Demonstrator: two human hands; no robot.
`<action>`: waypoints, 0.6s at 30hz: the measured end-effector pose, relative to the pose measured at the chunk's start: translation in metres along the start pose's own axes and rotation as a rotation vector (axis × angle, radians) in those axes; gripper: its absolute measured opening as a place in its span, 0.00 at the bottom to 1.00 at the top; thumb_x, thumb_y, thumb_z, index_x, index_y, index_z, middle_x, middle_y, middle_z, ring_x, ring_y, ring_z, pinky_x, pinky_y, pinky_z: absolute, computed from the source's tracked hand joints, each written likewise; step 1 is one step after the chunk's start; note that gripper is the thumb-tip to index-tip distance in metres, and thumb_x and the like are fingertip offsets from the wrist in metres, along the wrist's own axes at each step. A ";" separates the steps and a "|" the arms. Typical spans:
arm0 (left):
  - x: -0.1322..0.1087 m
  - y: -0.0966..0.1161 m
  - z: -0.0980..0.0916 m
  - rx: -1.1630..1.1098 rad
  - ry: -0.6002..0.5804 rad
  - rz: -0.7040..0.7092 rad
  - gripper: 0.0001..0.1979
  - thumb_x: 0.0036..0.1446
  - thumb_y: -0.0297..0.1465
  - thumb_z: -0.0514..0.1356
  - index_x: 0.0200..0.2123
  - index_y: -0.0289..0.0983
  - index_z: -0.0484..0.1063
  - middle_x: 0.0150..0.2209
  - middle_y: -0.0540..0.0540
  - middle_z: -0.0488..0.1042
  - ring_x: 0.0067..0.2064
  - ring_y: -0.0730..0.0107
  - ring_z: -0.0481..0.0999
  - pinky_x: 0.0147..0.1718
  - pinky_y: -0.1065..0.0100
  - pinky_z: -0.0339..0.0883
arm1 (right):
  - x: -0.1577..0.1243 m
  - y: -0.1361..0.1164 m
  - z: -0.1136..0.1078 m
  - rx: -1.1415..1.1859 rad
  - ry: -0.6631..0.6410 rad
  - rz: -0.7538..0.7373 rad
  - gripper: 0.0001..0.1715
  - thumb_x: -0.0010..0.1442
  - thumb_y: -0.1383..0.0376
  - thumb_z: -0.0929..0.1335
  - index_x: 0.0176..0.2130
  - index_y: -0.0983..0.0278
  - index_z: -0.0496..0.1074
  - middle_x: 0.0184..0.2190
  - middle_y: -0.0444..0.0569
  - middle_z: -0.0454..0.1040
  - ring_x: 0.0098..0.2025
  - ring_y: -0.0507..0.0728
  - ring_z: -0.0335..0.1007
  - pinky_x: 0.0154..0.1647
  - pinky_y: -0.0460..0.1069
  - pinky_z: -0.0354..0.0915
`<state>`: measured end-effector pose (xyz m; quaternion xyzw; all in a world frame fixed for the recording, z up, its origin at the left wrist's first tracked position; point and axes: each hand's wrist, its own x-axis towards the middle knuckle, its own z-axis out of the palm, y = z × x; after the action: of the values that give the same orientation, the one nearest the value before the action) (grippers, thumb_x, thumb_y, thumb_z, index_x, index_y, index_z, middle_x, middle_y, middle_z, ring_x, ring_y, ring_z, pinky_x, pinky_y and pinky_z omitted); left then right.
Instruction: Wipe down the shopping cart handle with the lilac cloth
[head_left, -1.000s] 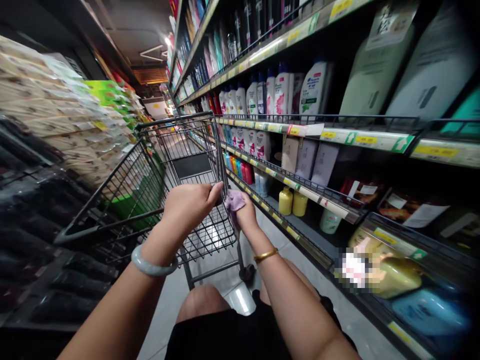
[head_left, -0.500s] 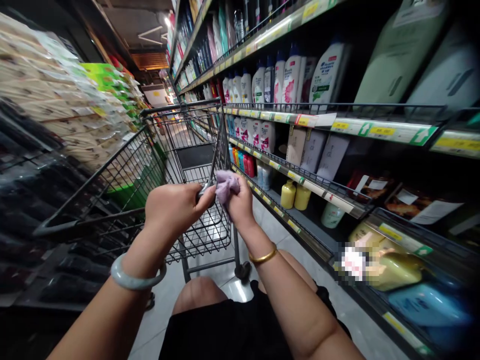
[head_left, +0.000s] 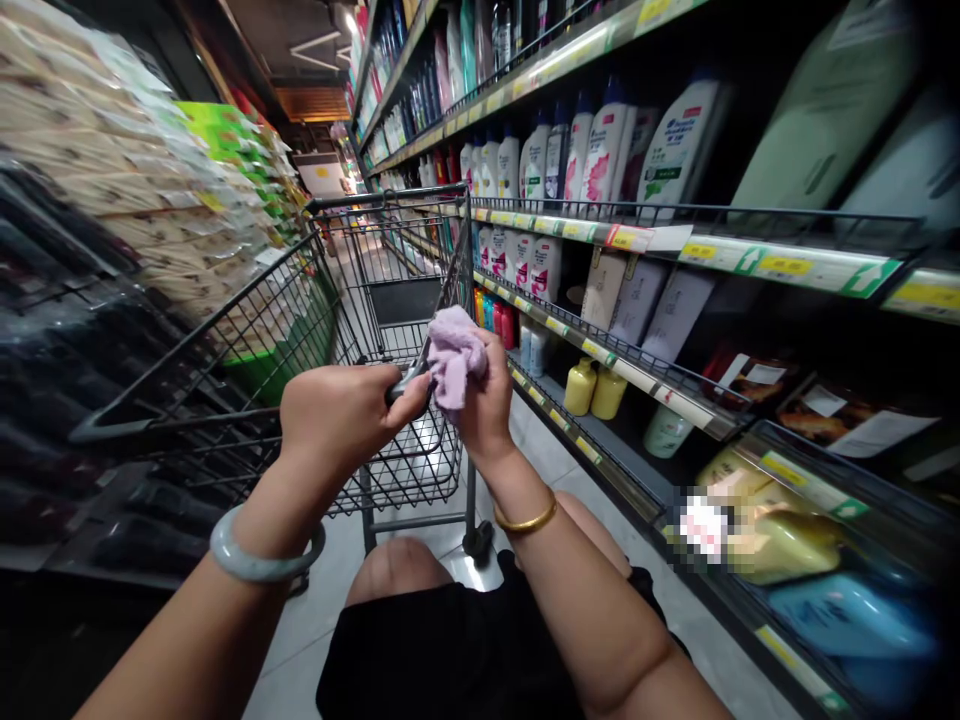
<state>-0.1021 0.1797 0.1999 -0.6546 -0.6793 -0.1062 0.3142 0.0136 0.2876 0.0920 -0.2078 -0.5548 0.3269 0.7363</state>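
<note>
My left hand [head_left: 337,410] is closed around the handle of a dark grey wire shopping cart [head_left: 405,303], near the handle's right end. A pale jade-like bangle sits on the left wrist. My right hand [head_left: 489,400] grips a crumpled light purple cloth [head_left: 454,355] between thumb and fingers. The cloth bunches up beside the end of the handle, close to my left fingertips. Whether the cloth touches the handle there I cannot tell. A gold bangle is on the right wrist. Through the mesh the cart's basket shows the floor below.
Shelves along the right hold shampoo bottles [head_left: 606,150], yellow bottles [head_left: 580,386] and boxes [head_left: 679,315] behind low wire rails. Price strips [head_left: 787,262] line the shelf edges. Stacked packages [head_left: 135,170] rise on the left. A tiled aisle floor [head_left: 529,435] runs ahead between them.
My right hand has moved slightly up with the purple cloth, which now spreads higher and looks larger. My left hand keeps its hold on the handle. The camera view has shifted a little.
</note>
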 end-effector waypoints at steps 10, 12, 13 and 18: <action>-0.008 -0.008 0.002 -0.090 0.227 0.161 0.32 0.68 0.53 0.51 0.18 0.39 0.63 0.15 0.49 0.62 0.21 0.70 0.60 0.23 0.67 0.41 | -0.007 -0.005 0.000 -0.098 0.093 -0.080 0.23 0.64 0.64 0.69 0.58 0.57 0.68 0.54 0.52 0.76 0.57 0.60 0.75 0.63 0.59 0.72; -0.010 -0.010 0.002 -0.094 0.269 0.193 0.30 0.68 0.51 0.52 0.18 0.39 0.64 0.15 0.50 0.63 0.20 0.70 0.61 0.23 0.67 0.42 | -0.003 -0.015 0.001 -0.127 0.020 -0.225 0.19 0.65 0.64 0.68 0.56 0.54 0.72 0.55 0.51 0.75 0.62 0.60 0.72 0.68 0.60 0.68; -0.011 -0.011 0.002 -0.094 0.287 0.205 0.30 0.69 0.50 0.53 0.18 0.39 0.64 0.15 0.50 0.62 0.20 0.70 0.61 0.23 0.67 0.42 | -0.001 -0.015 0.000 -0.149 -0.014 -0.223 0.17 0.65 0.65 0.69 0.53 0.54 0.74 0.55 0.50 0.75 0.63 0.61 0.71 0.69 0.60 0.67; -0.014 -0.012 -0.001 -0.076 0.347 0.251 0.30 0.69 0.48 0.55 0.18 0.39 0.59 0.15 0.51 0.59 0.19 0.71 0.59 0.22 0.67 0.42 | -0.003 0.007 -0.004 -0.187 0.050 0.133 0.13 0.62 0.64 0.70 0.48 0.60 0.74 0.45 0.50 0.78 0.47 0.58 0.75 0.54 0.57 0.75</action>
<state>-0.1145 0.1666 0.1960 -0.7174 -0.5236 -0.2029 0.4123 0.0153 0.2901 0.0841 -0.3198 -0.5494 0.3167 0.7040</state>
